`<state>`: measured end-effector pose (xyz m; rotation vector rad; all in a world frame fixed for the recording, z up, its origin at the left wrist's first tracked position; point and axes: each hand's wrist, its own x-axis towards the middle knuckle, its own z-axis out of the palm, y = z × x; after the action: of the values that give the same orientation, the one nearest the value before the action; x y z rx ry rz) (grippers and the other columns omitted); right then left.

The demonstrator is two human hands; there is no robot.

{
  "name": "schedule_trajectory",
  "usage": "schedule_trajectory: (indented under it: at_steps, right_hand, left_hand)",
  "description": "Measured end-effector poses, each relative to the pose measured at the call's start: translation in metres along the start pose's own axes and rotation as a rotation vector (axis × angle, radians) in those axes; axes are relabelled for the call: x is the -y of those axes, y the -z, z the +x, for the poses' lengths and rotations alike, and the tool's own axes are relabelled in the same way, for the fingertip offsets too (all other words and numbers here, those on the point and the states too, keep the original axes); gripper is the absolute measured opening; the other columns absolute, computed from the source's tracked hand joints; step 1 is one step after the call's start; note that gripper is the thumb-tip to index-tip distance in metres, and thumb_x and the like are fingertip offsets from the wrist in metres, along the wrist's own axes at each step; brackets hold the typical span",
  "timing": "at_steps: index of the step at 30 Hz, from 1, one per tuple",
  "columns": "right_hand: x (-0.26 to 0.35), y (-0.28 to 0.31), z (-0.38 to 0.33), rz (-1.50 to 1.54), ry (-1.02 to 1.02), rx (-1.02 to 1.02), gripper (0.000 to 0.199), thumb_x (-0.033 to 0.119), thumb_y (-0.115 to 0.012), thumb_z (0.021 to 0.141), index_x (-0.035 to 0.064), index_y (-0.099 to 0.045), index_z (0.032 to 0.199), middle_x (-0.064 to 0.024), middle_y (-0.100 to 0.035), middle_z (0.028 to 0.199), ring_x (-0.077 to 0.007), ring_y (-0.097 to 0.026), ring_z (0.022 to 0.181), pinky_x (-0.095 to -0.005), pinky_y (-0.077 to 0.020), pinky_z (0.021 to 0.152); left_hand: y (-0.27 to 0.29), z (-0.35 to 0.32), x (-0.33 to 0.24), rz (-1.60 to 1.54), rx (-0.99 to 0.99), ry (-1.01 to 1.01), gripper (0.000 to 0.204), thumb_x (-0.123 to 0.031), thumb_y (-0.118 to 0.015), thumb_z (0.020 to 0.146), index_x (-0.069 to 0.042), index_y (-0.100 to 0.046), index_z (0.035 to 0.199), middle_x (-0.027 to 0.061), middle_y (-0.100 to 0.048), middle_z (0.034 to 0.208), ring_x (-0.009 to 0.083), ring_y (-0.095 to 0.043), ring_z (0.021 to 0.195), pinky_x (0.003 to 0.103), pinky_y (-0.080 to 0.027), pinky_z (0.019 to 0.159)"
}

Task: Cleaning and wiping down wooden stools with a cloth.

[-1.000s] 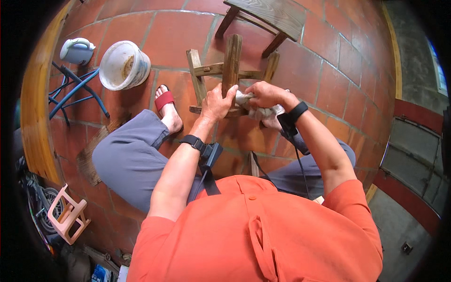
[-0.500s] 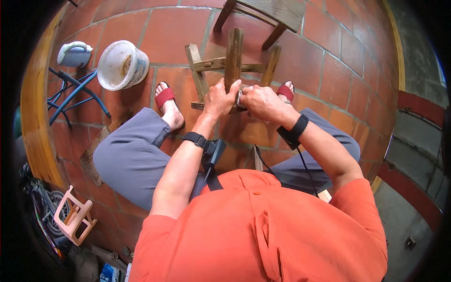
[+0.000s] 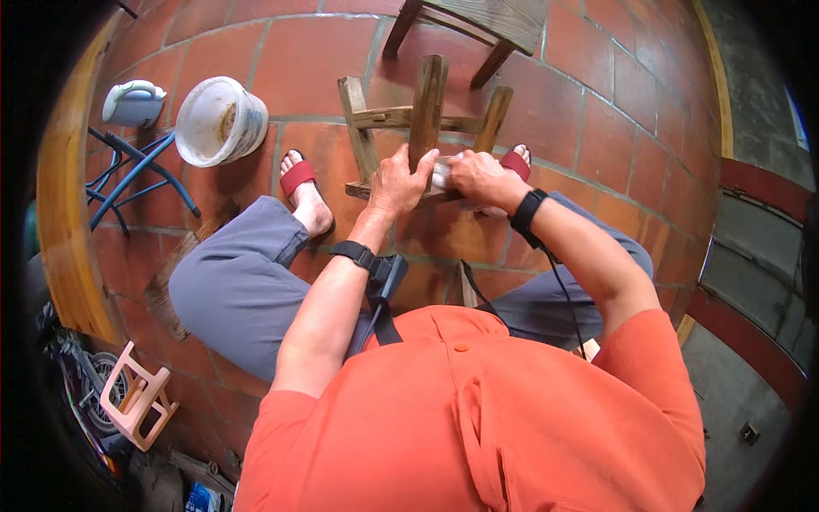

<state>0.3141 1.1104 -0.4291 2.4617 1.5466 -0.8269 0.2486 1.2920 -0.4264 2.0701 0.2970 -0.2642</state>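
A wooden stool frame (image 3: 428,101) with several upward-pointing legs stands on the floor between my feet. My left hand (image 3: 397,181) is closed around the lower part of its nearest leg. Just right of that leg, my right hand (image 3: 480,177) has its fingers curled on a small white, soft-looking cloth (image 3: 441,175) pressed close to the wood. The curled fingers partly hide the cloth.
Left of the stool stand a white bucket (image 3: 213,141), a pale blue jug (image 3: 135,109) and a blue-legged folding stand (image 3: 141,175). Another wooden stool (image 3: 486,26) is at the far side. A pink plastic stool (image 3: 136,399) lies at lower left.
My right hand has shifted slightly right, and its wrist has turned. More of the white cloth shows between my hands. My left hand stays on the leg.
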Motion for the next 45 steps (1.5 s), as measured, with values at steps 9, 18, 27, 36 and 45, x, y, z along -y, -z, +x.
schedule_trajectory:
  at_steps: [9, 18, 27, 36, 45]
  right_hand:
    - [0.053, 0.049, -0.027, 0.187, -0.03, -0.115, 0.015, 0.011, -0.057, 0.079, 0.0012, -0.067, 0.083, -0.017, -0.064, 0.091, -0.0333, -0.067, 0.082, -0.0422, -0.0562, 0.068]
    - [0.008, -0.036, -0.035, 0.08, -0.317, -0.079, 0.017, 0.012, -0.057, 0.082, 0.0, -0.068, 0.086, -0.0196, -0.064, 0.093, -0.0341, -0.067, 0.087, -0.0422, -0.0567, 0.064]
    - [0.086, 0.0, -0.027, 0.128, -0.308, -0.372, 0.015, 0.012, -0.055, 0.081, 0.0048, -0.065, 0.089, -0.0168, -0.057, 0.094, -0.0346, -0.063, 0.085, -0.0449, -0.0536, 0.069]
    - [0.029, -0.057, -0.042, 0.164, -0.445, -0.169, 0.018, 0.014, -0.054, 0.083, 0.0039, -0.069, 0.088, -0.0211, -0.061, 0.095, -0.0365, -0.065, 0.087, -0.0429, -0.0561, 0.067]
    - [0.078, -0.027, -0.032, 0.203, -0.298, -0.29, 0.019, 0.018, -0.056, 0.082, 0.0047, -0.07, 0.087, -0.0196, -0.063, 0.096, -0.0327, -0.067, 0.085, -0.0412, -0.056, 0.07]
  left_hand:
    - [0.002, -0.01, 0.004, 0.097, 0.03, 0.011, 0.052, -0.048, -0.057, 0.088, 0.002, -0.061, 0.103, 0.0261, -0.066, 0.086, 0.0429, -0.063, 0.088, 0.048, -0.05, 0.076]
    - [-0.01, -0.013, 0.004, 0.011, -0.004, -0.051, 0.054, -0.052, -0.056, 0.087, -0.002, -0.061, 0.107, 0.0256, -0.066, 0.084, 0.0429, -0.064, 0.084, 0.05, -0.05, 0.076]
    - [-0.009, -0.017, 0.008, 0.082, 0.01, -0.059, 0.052, -0.051, -0.056, 0.087, -0.002, -0.062, 0.102, 0.0251, -0.066, 0.083, 0.0428, -0.064, 0.083, 0.051, -0.05, 0.075]
    - [-0.013, -0.026, 0.006, 0.054, 0.052, -0.123, 0.049, -0.048, -0.058, 0.088, -0.001, -0.062, 0.102, 0.0228, -0.067, 0.084, 0.0408, -0.064, 0.083, 0.046, -0.05, 0.073]
    - [-0.01, -0.044, 0.014, 0.102, 0.029, -0.245, 0.047, -0.045, -0.059, 0.087, 0.001, -0.061, 0.102, 0.0237, -0.066, 0.084, 0.0411, -0.064, 0.084, 0.046, -0.05, 0.074]
